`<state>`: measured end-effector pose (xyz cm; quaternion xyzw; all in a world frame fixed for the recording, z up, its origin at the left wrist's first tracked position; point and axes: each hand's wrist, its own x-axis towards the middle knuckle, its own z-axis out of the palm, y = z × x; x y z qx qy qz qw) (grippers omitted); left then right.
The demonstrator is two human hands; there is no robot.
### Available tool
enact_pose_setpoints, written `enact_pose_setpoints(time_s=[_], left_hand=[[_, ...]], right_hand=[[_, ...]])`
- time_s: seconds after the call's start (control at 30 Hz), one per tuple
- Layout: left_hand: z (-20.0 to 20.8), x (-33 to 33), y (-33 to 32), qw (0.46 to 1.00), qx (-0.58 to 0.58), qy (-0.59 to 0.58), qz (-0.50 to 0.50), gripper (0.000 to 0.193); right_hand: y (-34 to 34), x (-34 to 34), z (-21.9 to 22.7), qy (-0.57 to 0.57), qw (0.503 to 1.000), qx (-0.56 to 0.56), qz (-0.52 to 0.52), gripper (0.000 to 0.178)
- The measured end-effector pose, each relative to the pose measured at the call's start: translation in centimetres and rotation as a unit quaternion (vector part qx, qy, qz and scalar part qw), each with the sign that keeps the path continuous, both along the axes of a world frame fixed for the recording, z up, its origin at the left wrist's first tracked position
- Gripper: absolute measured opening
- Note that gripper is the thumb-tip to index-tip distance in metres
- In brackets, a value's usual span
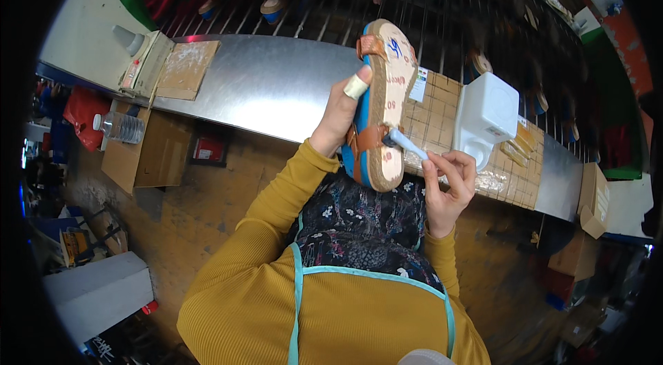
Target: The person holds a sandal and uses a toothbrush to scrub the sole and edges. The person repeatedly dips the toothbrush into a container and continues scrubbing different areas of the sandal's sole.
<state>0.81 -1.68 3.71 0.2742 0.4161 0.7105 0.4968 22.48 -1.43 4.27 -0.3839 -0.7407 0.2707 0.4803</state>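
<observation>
Sandal point(384, 106) is up in my left hand point(340, 118), held tight by its blue edge, just above the shiny table point(262, 85). My right hand point(449, 182) pinches a small brush point(404, 144), tip touching the sandal's low end. I think glue could smear on the strap if the brush slips.

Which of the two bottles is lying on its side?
The clear water bottle on the cardboard box at far left; the glue bottle with the grey nozzle stands upright.
</observation>
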Motion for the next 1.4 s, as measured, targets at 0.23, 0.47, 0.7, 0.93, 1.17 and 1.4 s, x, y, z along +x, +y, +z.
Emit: enact_pose_setpoints(time_s=[0.23,0.47,0.7,0.93,1.17,1.4], left_hand=[[-0.1,0.1,-0.9,0.997,-0.029,0.068,-0.032,0.057],[-0.6,-0.2,-1.1,0.991,-0.071,0.112,0.014,0.061],[-0.8,0.6,-1.7,0.97,-0.079,0.225,0.041,0.064],[-2.0,0.6,-2.7,0.971,-0.067,0.23,0.025,0.07],[-2.5,0.5,-2.6,0.982,-0.064,0.171,-0.039,0.07],[-6.8,-3.2,1.3,0.941,-0.001,-0.325,-0.09,0.074]], right_hand=[[2.8,-1.5,-0.9,0.052,0.999,-0.003,-0.007,0.013],[3.0,-0.1,-1.7,0.168,0.937,-0.233,0.198,0.03],[2.2,-4.3,1.2,-0.013,0.982,-0.095,0.165,0.091],[4.2,-5.4,1.3,0.028,0.979,-0.117,0.164,0.09],[7.0,-6.6,0.2,0.176,0.965,-0.159,0.11,0.06],[8.5,-4.4,-7.4,0.407,0.806,-0.414,0.119,0.026]])
